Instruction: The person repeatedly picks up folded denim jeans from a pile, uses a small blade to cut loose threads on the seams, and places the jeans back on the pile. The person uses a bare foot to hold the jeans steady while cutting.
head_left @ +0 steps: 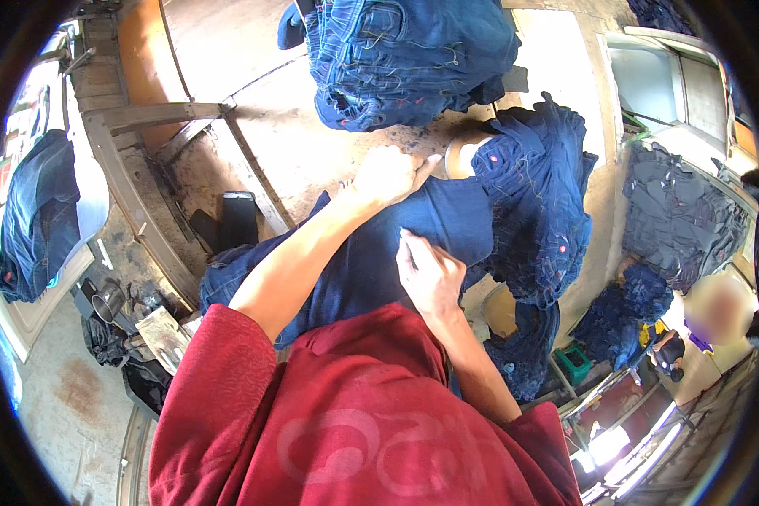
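A pair of dark blue denim jeans (354, 266) lies spread across my lap and the table edge. My left hand (390, 175) is closed at the far edge of the jeans, fingers curled and thumb pointing right; the cloth inside the grip is mostly hidden. Over the middle of the denim, my right hand (433, 274) is closed, with thumb and fingertips pinched together. Whatever is between those fingertips is too small to make out. Just right of both hands hangs a bunched pile of jeans (540, 202) with loose threads and small red tags.
A tall stack of folded jeans (405, 63) stands on the worn table (236, 42) ahead. Dark garments (683, 219) and more denim (620, 312) lie at the right, near a green crate (572, 364) and another person (670, 354). Jeans (38, 219) rest on a surface far left.
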`<control>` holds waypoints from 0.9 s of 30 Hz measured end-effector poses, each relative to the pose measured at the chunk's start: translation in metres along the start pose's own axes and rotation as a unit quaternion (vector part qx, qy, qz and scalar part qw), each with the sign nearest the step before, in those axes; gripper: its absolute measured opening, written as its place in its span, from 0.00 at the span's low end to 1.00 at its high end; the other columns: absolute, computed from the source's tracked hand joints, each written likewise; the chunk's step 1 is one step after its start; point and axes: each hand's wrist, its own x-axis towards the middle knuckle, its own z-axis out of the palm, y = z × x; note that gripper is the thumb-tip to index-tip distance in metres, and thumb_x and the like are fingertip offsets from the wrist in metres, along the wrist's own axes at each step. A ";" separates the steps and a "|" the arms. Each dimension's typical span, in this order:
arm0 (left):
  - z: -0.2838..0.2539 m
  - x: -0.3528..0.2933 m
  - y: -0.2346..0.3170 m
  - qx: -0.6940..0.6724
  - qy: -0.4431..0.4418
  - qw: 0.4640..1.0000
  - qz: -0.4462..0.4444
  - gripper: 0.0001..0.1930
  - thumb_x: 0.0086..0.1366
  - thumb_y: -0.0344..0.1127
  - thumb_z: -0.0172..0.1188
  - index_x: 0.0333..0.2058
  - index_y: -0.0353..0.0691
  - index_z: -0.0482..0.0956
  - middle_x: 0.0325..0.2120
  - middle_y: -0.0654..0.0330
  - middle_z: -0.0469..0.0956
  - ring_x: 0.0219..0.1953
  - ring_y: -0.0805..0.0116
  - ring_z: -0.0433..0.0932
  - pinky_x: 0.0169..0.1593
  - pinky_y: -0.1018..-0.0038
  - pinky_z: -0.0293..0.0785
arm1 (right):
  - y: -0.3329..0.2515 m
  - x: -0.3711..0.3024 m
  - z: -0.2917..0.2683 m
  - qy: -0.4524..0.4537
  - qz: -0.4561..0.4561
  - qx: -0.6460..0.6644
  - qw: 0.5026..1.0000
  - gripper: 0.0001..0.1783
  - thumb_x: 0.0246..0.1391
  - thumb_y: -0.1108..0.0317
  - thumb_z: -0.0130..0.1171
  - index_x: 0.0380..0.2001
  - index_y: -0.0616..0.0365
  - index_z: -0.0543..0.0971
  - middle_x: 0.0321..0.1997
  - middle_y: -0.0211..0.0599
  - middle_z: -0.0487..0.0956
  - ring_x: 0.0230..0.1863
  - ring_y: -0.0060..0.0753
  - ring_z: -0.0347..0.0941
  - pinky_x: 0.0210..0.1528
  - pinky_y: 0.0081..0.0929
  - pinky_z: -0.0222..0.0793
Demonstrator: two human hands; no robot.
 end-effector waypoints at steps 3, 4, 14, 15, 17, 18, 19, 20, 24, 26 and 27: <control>0.000 0.000 0.001 -0.022 0.000 0.999 -0.024 0.27 0.74 0.53 0.62 0.19 0.43 0.86 0.13 0.47 0.79 0.15 0.48 0.81 0.22 0.54 0.76 | 0.004 0.011 0.012 0.015 -0.024 -0.018 0.999 0.05 0.61 0.72 0.70 0.40 0.52 0.87 0.24 0.33 0.84 0.20 0.33 0.81 0.24 0.31 0.77; 0.000 -0.001 0.002 -0.017 0.002 1.000 -0.023 0.27 0.74 0.53 0.62 0.19 0.43 0.86 0.13 0.47 0.79 0.15 0.48 0.81 0.22 0.54 0.76 | 0.003 0.011 0.012 -0.001 -0.020 -0.045 0.999 0.05 0.60 0.71 0.70 0.40 0.50 0.86 0.24 0.32 0.85 0.21 0.33 0.81 0.23 0.31 0.78; 0.005 -0.002 -0.001 0.001 0.016 1.000 -0.011 0.27 0.74 0.53 0.63 0.16 0.44 0.84 0.12 0.48 0.78 0.15 0.49 0.81 0.22 0.54 0.76 | 0.000 0.008 -0.007 -0.002 0.004 0.017 1.000 0.03 0.58 0.73 0.70 0.36 0.53 0.87 0.26 0.36 0.86 0.22 0.35 0.84 0.27 0.32 0.79; 0.005 -0.002 -0.001 -0.001 0.004 1.000 -0.013 0.28 0.74 0.53 0.63 0.16 0.44 0.84 0.12 0.48 0.78 0.15 0.49 0.81 0.22 0.55 0.75 | 0.001 0.011 -0.005 -0.014 0.001 -0.002 1.000 0.02 0.58 0.73 0.71 0.33 0.55 0.86 0.27 0.36 0.86 0.23 0.34 0.84 0.27 0.31 0.79; 0.005 -0.002 -0.001 -0.014 0.013 1.000 -0.021 0.27 0.74 0.53 0.63 0.16 0.44 0.84 0.12 0.48 0.78 0.15 0.49 0.81 0.22 0.55 0.75 | 0.002 0.013 -0.003 -0.038 -0.005 -0.029 0.999 0.03 0.59 0.73 0.71 0.32 0.55 0.85 0.26 0.35 0.85 0.22 0.34 0.83 0.27 0.31 0.79; 0.005 -0.003 -0.001 -0.019 0.022 0.999 -0.022 0.27 0.74 0.53 0.63 0.16 0.44 0.84 0.12 0.48 0.78 0.15 0.49 0.81 0.22 0.54 0.76 | 0.002 0.013 -0.004 -0.065 0.005 -0.044 0.997 0.03 0.59 0.73 0.71 0.32 0.55 0.85 0.25 0.35 0.85 0.22 0.34 0.83 0.27 0.31 0.79; 0.005 -0.003 -0.001 -0.012 0.009 1.000 -0.022 0.27 0.74 0.53 0.63 0.16 0.44 0.84 0.12 0.48 0.79 0.15 0.49 0.81 0.23 0.54 0.76 | 0.002 0.012 -0.005 -0.058 -0.005 -0.046 0.997 0.03 0.59 0.73 0.71 0.32 0.54 0.85 0.25 0.35 0.85 0.22 0.34 0.83 0.26 0.31 0.78; 0.005 -0.003 0.000 -0.005 0.005 1.000 -0.019 0.28 0.74 0.53 0.62 0.16 0.44 0.84 0.12 0.47 0.79 0.15 0.49 0.81 0.23 0.54 0.76 | 0.001 0.010 -0.007 -0.063 -0.006 -0.049 0.997 0.03 0.60 0.73 0.71 0.32 0.54 0.84 0.24 0.35 0.84 0.21 0.34 0.83 0.26 0.31 0.78; 0.006 -0.002 -0.001 -0.008 0.008 1.000 -0.027 0.27 0.74 0.52 0.62 0.16 0.44 0.84 0.13 0.47 0.79 0.16 0.48 0.81 0.25 0.53 0.77 | 0.002 0.007 -0.009 -0.024 -0.001 0.021 0.999 0.04 0.61 0.72 0.70 0.32 0.53 0.84 0.21 0.36 0.82 0.19 0.36 0.81 0.24 0.33 0.76; 0.006 -0.002 -0.001 -0.022 0.006 0.999 -0.027 0.27 0.74 0.51 0.62 0.17 0.43 0.85 0.12 0.47 0.79 0.15 0.48 0.81 0.24 0.53 0.77 | 0.004 0.011 -0.005 -0.017 -0.007 -0.001 1.000 0.04 0.61 0.70 0.70 0.33 0.51 0.83 0.21 0.34 0.82 0.19 0.35 0.82 0.22 0.34 0.77; 0.005 -0.002 -0.001 -0.029 0.014 0.999 -0.024 0.27 0.74 0.51 0.62 0.17 0.43 0.85 0.12 0.47 0.78 0.15 0.48 0.81 0.24 0.53 0.76 | 0.004 0.011 -0.004 -0.032 0.003 -0.014 0.999 0.05 0.61 0.69 0.70 0.33 0.50 0.82 0.20 0.32 0.82 0.20 0.34 0.82 0.21 0.34 0.77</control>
